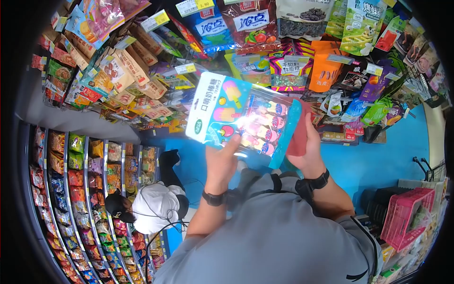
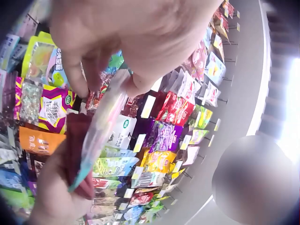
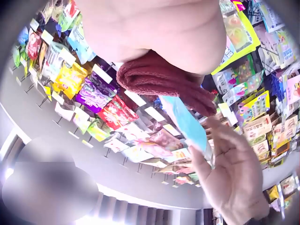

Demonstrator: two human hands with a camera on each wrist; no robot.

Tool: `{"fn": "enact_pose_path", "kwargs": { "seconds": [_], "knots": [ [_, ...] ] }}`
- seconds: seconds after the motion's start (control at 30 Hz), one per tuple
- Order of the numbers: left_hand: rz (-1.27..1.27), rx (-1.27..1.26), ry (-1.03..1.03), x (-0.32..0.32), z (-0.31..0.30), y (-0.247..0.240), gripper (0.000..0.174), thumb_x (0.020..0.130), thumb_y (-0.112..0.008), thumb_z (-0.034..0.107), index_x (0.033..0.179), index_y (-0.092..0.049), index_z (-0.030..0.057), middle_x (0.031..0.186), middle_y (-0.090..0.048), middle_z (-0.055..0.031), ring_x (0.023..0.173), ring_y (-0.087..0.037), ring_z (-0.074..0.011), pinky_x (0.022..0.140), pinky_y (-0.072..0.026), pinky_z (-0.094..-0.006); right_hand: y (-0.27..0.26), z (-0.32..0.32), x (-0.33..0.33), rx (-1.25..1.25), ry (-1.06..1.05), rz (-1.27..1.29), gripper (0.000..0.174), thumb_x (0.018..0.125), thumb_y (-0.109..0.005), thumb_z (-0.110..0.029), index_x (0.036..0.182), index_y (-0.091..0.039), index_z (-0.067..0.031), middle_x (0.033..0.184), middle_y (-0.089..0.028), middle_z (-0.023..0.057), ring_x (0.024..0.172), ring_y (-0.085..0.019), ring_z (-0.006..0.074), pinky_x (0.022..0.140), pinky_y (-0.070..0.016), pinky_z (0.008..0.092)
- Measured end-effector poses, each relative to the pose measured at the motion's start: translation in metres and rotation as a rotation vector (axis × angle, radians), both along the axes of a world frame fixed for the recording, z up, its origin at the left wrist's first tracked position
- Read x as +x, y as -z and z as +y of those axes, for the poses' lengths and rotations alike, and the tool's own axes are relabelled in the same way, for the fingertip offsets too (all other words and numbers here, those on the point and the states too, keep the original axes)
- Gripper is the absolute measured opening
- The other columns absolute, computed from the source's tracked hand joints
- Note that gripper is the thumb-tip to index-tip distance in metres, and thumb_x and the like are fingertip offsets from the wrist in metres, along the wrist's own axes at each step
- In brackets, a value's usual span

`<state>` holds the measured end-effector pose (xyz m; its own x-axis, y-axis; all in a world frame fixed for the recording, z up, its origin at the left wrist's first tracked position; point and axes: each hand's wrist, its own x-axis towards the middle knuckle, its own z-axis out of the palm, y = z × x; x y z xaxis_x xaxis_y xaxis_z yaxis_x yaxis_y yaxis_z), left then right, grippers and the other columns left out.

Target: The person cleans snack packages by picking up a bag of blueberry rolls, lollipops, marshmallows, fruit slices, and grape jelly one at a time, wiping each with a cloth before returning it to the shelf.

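Observation:
A blue-edged clear bag of lollipop sweets (image 1: pixel 241 118) with a white label panel is held up in front of the hanging snack display. My left hand (image 1: pixel 226 154) pinches its lower edge, thumb on the front face. My right hand (image 1: pixel 309 149) grips the bag's right edge together with a folded dark red cloth (image 1: pixel 301 135) pressed behind it. In the left wrist view my fingers (image 2: pixel 82 79) pinch the bag (image 2: pixel 101 136) edge-on, with the cloth (image 2: pixel 77 140) below. The right wrist view shows the cloth (image 3: pixel 159 82) under my palm, the bag (image 3: pixel 187 124) and my left hand (image 3: pixel 229 173).
Snack bags (image 1: pixel 246 28) with price tags hang densely on pegs all around. Shelves of packets (image 1: pixel 80 189) run down the left. A person in a white top and black cap (image 1: pixel 153 206) crouches on the blue floor (image 1: pixel 378 156). A pink basket (image 1: pixel 406 217) stands at the right.

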<state>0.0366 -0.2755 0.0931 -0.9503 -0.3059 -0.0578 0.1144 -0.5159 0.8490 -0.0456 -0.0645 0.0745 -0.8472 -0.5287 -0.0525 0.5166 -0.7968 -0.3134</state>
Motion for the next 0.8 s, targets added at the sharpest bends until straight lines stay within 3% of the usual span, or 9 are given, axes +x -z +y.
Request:
{"fn": "enact_pose_path", "kwargs": {
  "seconds": [0.1, 0.2, 0.23, 0.27, 0.4, 0.5, 0.6, 0.7, 0.8],
  "knots": [
    [-0.128, -0.045, -0.035, -0.012, -0.003, 0.014, 0.061, 0.100, -0.076, 0.007, 0.154, -0.046, -0.0007, 0.143, -0.063, -0.0123, 0.124, -0.067, -0.0216, 0.099, -0.0585, -0.0379, -0.025, -0.003, 0.010, -0.067, -0.013, 0.093, 0.062, 0.117, -0.043, -0.049, 0.162, -0.040, -0.0067, 0.165, -0.047, 0.0156, 0.149, -0.051, 0.0341, 0.123, -0.0424, 0.0525],
    [-0.199, 0.031, 0.191, -0.015, -0.006, 0.062, 0.059, 0.108, -0.069, 0.025, 0.159, -0.044, 0.0069, 0.151, -0.059, -0.0070, 0.135, -0.062, -0.0230, 0.108, -0.0556, -0.0396, 0.000, -0.022, 0.029, 0.519, 0.238, 0.705, 0.058, 0.117, -0.047, -0.041, 0.162, -0.039, -0.0058, 0.168, -0.044, 0.0160, 0.153, -0.047, 0.0342, 0.125, -0.0396, 0.0505],
    [-0.186, 0.103, 0.188, -0.012, 0.006, 0.055, 0.059, 0.110, -0.065, 0.031, 0.160, -0.045, 0.0082, 0.153, -0.058, -0.0070, 0.136, -0.060, -0.0219, 0.109, -0.0540, -0.0409, 0.009, -0.045, 0.028, 0.458, 0.199, 0.833, 0.054, 0.113, -0.059, -0.028, 0.159, -0.044, -0.0052, 0.170, -0.042, 0.0189, 0.156, -0.044, 0.0373, 0.126, -0.0371, 0.0492],
    [-0.174, 0.177, 0.187, -0.009, 0.025, 0.046, 0.060, 0.111, -0.061, 0.038, 0.161, -0.045, 0.0096, 0.155, -0.057, -0.0070, 0.138, -0.058, -0.0208, 0.111, -0.0523, -0.0421, 0.011, -0.039, 0.027, 0.990, 0.440, 1.335, 0.057, 0.101, -0.072, -0.019, 0.153, -0.053, -0.0052, 0.170, -0.041, 0.0221, 0.157, -0.041, 0.0424, 0.126, -0.0370, 0.0516],
    [-0.114, 0.226, 0.153, -0.007, 0.036, 0.039, 0.077, 0.109, -0.051, 0.065, 0.166, -0.041, 0.0130, 0.165, -0.047, -0.0067, 0.150, -0.047, -0.0246, 0.121, -0.0429, -0.0471, 0.024, -0.048, 0.019, 1.092, 0.555, 1.523, 0.060, 0.090, -0.079, -0.018, 0.146, -0.063, -0.0066, 0.166, -0.047, 0.0241, 0.153, -0.044, 0.0473, 0.124, -0.0390, 0.0562],
    [0.039, 0.590, 0.415, 0.002, 0.017, 0.041, 0.099, 0.099, -0.052, 0.081, 0.170, -0.033, 0.0150, 0.171, -0.039, -0.0069, 0.158, -0.038, -0.0280, 0.128, -0.0332, -0.0498, 0.023, -0.036, 0.016, 1.108, 0.548, 1.576, 0.060, 0.089, -0.081, -0.020, 0.146, -0.064, -0.0090, 0.163, -0.050, 0.0247, 0.151, -0.047, 0.0473, 0.123, -0.0406, 0.0564],
    [0.152, 0.178, 0.453, 0.006, 0.020, 0.032, 0.118, 0.088, -0.054, 0.092, 0.173, -0.023, 0.0168, 0.175, -0.032, -0.0068, 0.162, -0.030, -0.0296, 0.131, -0.0277, -0.0518, 0.018, -0.027, 0.006, 1.118, 0.511, 1.540, 0.058, 0.087, -0.082, -0.020, 0.143, -0.068, -0.0128, 0.163, -0.048, 0.0251, 0.148, -0.050, 0.0470, 0.121, -0.0427, 0.0554],
    [0.069, 0.082, 0.358, 0.003, 0.030, 0.015, 0.097, 0.104, -0.048, 0.075, 0.175, -0.017, 0.0183, 0.176, -0.031, -0.0074, 0.162, -0.031, -0.0295, 0.130, -0.0296, -0.0523, 0.018, -0.014, -0.004, 1.176, 0.455, 1.461, 0.052, 0.088, -0.080, -0.015, 0.139, -0.072, -0.0144, 0.164, -0.043, 0.0219, 0.141, -0.053, 0.0476, 0.120, -0.0446, 0.0530],
    [0.059, 0.200, 0.294, 0.002, 0.034, 0.009, 0.077, 0.113, -0.044, 0.058, 0.173, -0.021, 0.0157, 0.173, -0.036, -0.0082, 0.157, -0.039, -0.0270, 0.126, -0.0380, -0.0498, 0.022, -0.006, -0.013, 1.289, 0.488, 1.486, 0.051, 0.089, -0.079, -0.012, 0.140, -0.071, -0.0112, 0.158, -0.052, 0.0187, 0.141, -0.054, 0.0450, 0.120, -0.0447, 0.0505]
  ]
}}
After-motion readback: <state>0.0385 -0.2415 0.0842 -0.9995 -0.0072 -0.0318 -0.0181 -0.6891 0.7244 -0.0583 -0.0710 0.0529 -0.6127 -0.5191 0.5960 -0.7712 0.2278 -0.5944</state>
